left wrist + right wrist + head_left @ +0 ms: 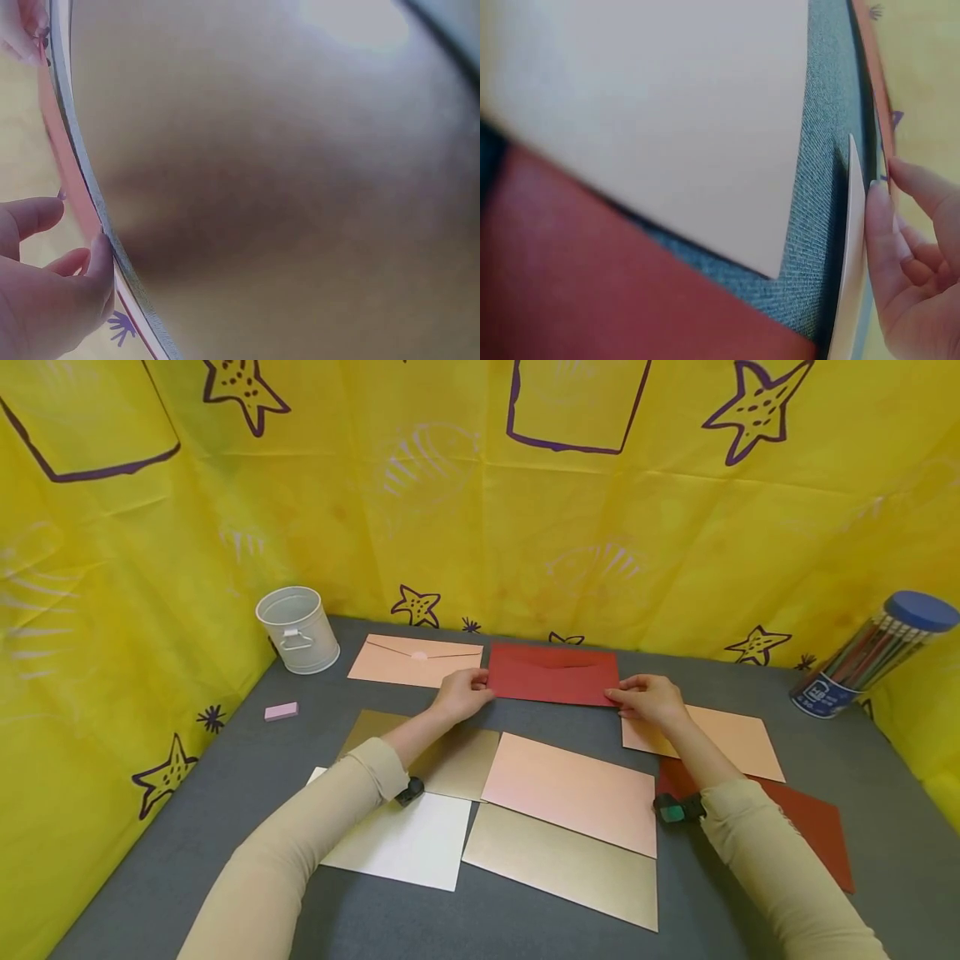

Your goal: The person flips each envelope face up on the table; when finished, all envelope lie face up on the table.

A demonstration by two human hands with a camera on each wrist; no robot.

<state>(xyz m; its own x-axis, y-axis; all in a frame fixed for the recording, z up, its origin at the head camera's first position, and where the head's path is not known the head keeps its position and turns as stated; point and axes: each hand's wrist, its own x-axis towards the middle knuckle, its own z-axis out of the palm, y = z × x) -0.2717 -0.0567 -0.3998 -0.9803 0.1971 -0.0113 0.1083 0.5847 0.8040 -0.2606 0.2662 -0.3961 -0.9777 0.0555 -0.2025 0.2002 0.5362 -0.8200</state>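
One pale gold paper rectangle (562,872) and one white paper rectangle (420,843) lie nearest us on the grey surface (390,931). Just beyond, a pink paper rectangle (573,793) overlaps the gold one. Farther off, our left hand (463,693) pinches the left edge of a red paper envelope (551,678) and our right hand (651,698) its near right corner, both hands grasping it. It sits just right of a peach-pink paper envelope (416,667), before a yellow printed cloth (517,552).
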